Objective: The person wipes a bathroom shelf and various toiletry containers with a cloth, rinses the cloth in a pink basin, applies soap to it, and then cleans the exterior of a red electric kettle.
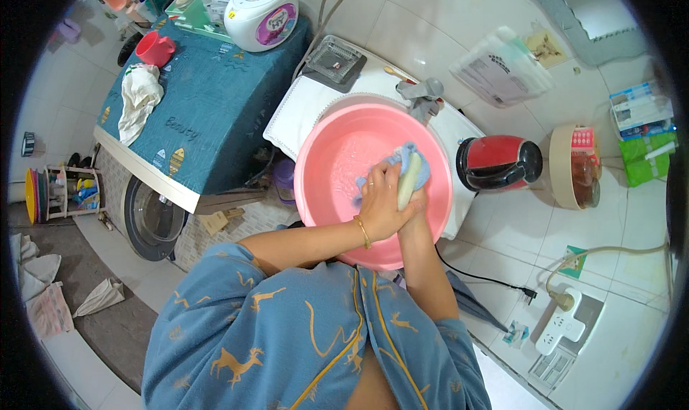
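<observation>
Over a pink plastic basin (317, 146), both hands meet around a wet blue cloth (422, 165). My left hand (379, 200), with a ring and a gold bracelet, has its fingers curled on the cloth. Between the hands lies a long pale green bar (410, 181), likely soap, along the left index finger and against the cloth. My right hand (417, 199) is below and mostly covered by the left thumb, so its grip is hidden. Shallow water (350, 162) ripples in the basin's left half.
A red and black electric kettle (500, 162) stands right of the basin. Behind it are a clear plastic container (334, 60) and a grey cloth (425, 97). At left, a blue-covered washing machine (215, 103) bears a pink mug (155, 49), a white cloth (140, 100) and a detergent tub (261, 17).
</observation>
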The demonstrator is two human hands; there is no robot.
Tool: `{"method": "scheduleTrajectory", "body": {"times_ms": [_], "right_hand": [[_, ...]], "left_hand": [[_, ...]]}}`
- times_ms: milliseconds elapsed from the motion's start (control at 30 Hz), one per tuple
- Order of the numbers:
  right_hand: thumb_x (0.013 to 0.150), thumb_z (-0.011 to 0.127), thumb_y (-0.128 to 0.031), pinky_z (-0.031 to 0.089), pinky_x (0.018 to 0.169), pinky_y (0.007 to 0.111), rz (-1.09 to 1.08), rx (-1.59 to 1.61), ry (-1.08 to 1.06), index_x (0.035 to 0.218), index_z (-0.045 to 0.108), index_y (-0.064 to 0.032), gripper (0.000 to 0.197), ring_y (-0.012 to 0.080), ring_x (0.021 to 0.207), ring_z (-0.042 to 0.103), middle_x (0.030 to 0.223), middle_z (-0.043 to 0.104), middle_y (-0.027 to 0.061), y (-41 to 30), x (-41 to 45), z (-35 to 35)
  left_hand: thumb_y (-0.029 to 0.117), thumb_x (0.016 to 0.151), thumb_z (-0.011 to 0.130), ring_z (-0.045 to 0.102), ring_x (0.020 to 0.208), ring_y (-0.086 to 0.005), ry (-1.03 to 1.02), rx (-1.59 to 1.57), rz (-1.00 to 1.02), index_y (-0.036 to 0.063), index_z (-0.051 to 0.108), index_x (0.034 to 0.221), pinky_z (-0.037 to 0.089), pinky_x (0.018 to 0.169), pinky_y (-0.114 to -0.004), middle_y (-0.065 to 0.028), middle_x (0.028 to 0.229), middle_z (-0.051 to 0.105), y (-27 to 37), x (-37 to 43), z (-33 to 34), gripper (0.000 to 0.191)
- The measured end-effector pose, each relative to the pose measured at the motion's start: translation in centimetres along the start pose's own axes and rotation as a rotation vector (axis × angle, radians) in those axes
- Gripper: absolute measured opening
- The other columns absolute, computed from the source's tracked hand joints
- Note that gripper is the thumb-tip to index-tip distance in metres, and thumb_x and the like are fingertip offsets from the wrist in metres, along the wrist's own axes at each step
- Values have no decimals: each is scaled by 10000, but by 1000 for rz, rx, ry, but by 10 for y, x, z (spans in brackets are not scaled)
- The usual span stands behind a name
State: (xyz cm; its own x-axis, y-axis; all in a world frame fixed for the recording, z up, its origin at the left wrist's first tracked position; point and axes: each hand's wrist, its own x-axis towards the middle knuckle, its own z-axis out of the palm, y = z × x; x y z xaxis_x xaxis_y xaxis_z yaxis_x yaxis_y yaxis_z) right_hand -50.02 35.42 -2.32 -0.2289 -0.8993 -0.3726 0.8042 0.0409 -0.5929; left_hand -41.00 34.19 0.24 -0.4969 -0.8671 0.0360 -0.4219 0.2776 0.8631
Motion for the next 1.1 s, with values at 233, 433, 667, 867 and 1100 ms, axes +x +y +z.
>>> {"method": "scheduleTrajectory", "body": {"times_ms": [233, 433, 667, 867, 1100], "right_hand": [[1001, 257, -442, 305, 1058, 312, -20, -478, -9, 1420, 278, -51, 574, 188, 1254, 384, 1379, 393, 89, -2, -27, 11], [1004, 280, -386, 256, 1092, 360, -110, -561, -76, 1447, 158, -31, 581, 235, 1344, 283, 1465, 269, 115, 3, -30, 0], [962, 297, -482, 169, 1117, 382, -400, -1715, 107, 1465, 57, -31, 717, 348, 1403, 126, 1506, 113, 222, 15, -37, 11], [966, 289, -522, 314, 1048, 390, -78, -553, 128, 1454, 198, -96, 654, 268, 1323, 318, 1459, 275, 140, -20, 1, 20], [970, 292, -513, 307, 1057, 383, 57, -250, 140, 1458, 160, -67, 674, 260, 1336, 296, 1476, 234, 156, -13, 2, -4]], "left_hand": [[403, 895, 540, 433, 1167, -401, 122, -483, -154, -77, 301, 1331, 357, 996, -406, -277, 1269, 363, -7, 18, 7, 691], [354, 923, 525, 466, 1091, -243, -3, -909, -263, 30, 374, 1317, 401, 938, -370, -141, 1213, 446, -14, 46, 9, 532], [355, 947, 496, 502, 1046, -195, -424, -1369, -696, 136, 337, 1357, 434, 923, -371, -60, 1180, 484, -18, 53, -9, 492], [331, 962, 453, 392, 1229, -268, -266, -1165, -433, 76, 275, 1389, 344, 1023, -385, -126, 1339, 385, -8, 35, 16, 529], [222, 813, 612, 389, 1161, -408, 108, -175, 63, 15, 317, 1347, 315, 992, -472, -274, 1254, 394, 2, 18, 29, 645]]}}
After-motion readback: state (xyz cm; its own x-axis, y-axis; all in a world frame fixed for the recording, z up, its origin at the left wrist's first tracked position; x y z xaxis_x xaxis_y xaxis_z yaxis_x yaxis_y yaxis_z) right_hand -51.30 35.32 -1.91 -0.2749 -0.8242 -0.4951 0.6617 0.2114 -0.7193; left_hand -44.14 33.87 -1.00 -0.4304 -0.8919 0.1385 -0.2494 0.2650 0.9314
